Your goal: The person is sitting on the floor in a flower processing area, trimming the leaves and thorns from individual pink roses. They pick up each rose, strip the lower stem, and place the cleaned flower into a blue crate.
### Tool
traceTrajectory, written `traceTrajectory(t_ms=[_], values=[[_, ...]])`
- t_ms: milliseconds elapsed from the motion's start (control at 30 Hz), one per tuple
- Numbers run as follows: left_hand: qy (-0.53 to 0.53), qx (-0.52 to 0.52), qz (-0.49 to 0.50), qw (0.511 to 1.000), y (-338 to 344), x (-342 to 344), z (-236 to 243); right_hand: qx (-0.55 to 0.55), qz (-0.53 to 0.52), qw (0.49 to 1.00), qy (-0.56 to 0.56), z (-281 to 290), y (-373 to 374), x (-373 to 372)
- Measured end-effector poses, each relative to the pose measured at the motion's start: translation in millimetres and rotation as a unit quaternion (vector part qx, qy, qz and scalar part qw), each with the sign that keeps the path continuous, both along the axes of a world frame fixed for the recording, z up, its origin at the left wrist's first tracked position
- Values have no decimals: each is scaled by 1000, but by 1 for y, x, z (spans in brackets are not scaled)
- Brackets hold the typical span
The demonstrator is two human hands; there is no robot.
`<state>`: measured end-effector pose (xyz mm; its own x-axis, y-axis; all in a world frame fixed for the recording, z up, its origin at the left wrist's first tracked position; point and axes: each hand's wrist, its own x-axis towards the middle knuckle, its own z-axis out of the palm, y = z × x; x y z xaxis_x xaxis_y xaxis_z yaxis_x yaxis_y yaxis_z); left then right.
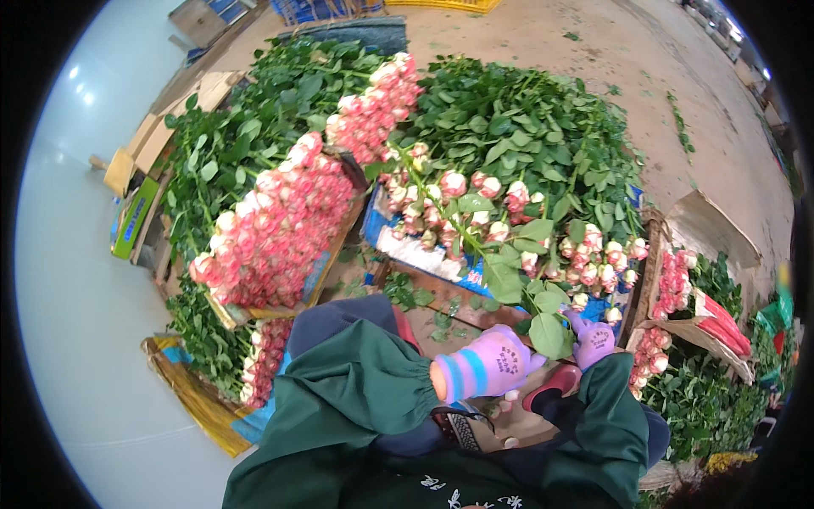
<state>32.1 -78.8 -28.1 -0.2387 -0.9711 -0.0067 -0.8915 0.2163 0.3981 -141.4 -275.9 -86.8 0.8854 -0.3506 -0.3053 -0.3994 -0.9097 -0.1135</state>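
My left hand (500, 365), in a lilac glove with blue stripes, is closed around the lower part of a leafy rose stem (500, 259), which slants up across a bed of pale pink-tipped roses (593, 263). My right hand (593, 339), also gloved, is just right of the lowest leaves (551, 335), its visible fingers apart and partly bent. A blue sheet (458, 271) lies under those roses. To the left, dense pink rose bunches (267, 229) lie with leafy stems (229, 119) behind them. Part of my left hand's grip is hidden.
More rose bunches (674, 288) in torn wrapping (712, 220) lie at right, others (263, 365) at lower left. A white wall (76, 254) curves along the left, with flattened cardboard (140, 161) beside it. Yellow and blue crates (441, 4) stand beyond on the floor (644, 59).
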Motion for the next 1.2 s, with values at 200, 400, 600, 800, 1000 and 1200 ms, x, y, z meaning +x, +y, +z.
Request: traceTrajectory(t_ms=[200, 400, 600, 800, 1000, 1200], values=[[60, 81, 16, 995, 14, -3, -33, -42, 85, 989, 115, -69, 13, 0], [-68, 84, 9, 994, 23, 2, -16, -36, 112, 987, 111, -109, 45, 25], [4, 53, 16, 998, 24, 14, -11, -2, 89, 986, 139, -133, 63, 40], [-47, 143, 8, 989, 12, 13, -2, 33, 55, 989, 133, -153, 62, 47], [-52, 142, -19, 988, -1, 9, 6, 55, -46, 990, 118, -176, 54, 66], [-57, 117, -26, 991, -5, 12, -16, 77, -75, 991, 82, -177, 43, 65]])
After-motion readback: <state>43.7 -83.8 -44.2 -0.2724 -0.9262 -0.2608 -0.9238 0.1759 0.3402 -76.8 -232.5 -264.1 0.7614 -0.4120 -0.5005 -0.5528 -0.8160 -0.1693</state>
